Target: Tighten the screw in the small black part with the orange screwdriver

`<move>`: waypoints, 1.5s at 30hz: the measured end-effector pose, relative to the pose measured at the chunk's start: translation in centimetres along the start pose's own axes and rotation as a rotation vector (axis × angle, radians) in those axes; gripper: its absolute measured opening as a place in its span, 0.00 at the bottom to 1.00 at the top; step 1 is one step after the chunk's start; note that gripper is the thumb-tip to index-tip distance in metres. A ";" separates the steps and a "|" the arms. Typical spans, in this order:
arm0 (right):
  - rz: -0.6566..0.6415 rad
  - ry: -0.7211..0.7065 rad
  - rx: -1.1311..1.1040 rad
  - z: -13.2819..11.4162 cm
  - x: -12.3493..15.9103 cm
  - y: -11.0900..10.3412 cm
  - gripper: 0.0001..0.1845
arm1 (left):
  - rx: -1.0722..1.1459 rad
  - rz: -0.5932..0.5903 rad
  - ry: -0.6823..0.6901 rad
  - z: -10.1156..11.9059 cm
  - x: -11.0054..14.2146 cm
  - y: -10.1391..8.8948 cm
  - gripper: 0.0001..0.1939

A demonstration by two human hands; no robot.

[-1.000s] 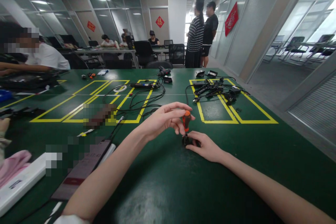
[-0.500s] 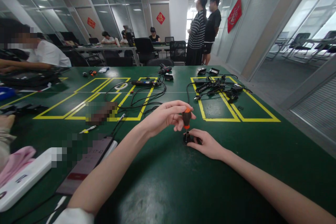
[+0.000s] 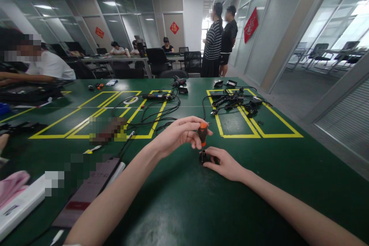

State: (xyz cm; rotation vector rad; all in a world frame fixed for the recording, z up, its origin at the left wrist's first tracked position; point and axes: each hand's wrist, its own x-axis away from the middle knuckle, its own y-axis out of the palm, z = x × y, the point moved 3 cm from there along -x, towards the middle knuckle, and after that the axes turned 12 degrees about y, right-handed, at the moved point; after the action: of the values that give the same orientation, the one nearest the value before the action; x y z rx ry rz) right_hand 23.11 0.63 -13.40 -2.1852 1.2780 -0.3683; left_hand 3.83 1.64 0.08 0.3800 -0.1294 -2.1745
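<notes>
My left hand (image 3: 184, 133) is closed around the handle of a short screwdriver (image 3: 203, 135) with a dark grip and orange ends. The screwdriver stands nearly upright, its shaft pointing down into a small black part (image 3: 202, 158) on the green table. My right hand (image 3: 223, 164) grips that black part from the right side with thumb and fingers, steadying it on the tabletop. The fingers hide some of the part, so its exact kind cannot be made out. Where the tip meets the part is too small to see clearly.
Black cables and parts (image 3: 236, 100) lie in the right yellow-taped area. A power drill (image 3: 178, 81) rests at the back, and a corded tool (image 3: 157, 97) lies at centre left. A phone (image 3: 89, 194) and a white power strip (image 3: 24, 205) are on the left. People are nearby.
The camera view has shifted slightly, so the scene sits a little lower. Both hands keep their grips, and the screwdriver handle leans slightly differently.
</notes>
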 end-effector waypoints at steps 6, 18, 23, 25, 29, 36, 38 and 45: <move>0.001 0.002 0.013 -0.4 0.0 -0.2 0.15 | -0.040 -0.018 0.028 0.0 0.3 0.0 0.20; -0.010 0.010 -0.013 -0.4 0.0 -0.2 0.15 | -0.009 -0.005 0.017 -0.1 0.2 0.1 0.19; -0.009 0.005 0.003 -0.5 0.0 -0.2 0.16 | -0.049 -0.017 0.028 0.0 0.4 0.1 0.19; -0.007 0.002 -0.001 -0.4 0.0 -0.2 0.15 | -0.032 -0.028 0.022 -0.1 0.3 0.0 0.16; -0.006 0.005 -0.022 -0.2 0.0 -0.1 0.16 | 0.025 -0.046 0.014 -0.2 0.1 0.1 0.17; -0.005 0.007 -0.010 -0.5 0.0 -0.2 0.15 | -0.025 -0.004 0.007 0.0 0.4 0.3 0.21; -0.009 0.013 -0.011 -0.6 0.1 -0.2 0.15 | -0.045 -0.002 0.015 0.1 0.5 0.4 0.21; -0.008 0.005 -0.018 -0.3 0.0 -0.2 0.15 | -0.049 0.018 -0.001 0.4 0.3 0.2 0.17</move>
State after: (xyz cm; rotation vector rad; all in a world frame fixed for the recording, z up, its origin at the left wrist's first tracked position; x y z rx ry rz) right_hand 23.12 0.57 -13.07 -2.2064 1.2803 -0.3673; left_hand 3.70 1.28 0.46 0.3492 -0.0793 -2.1563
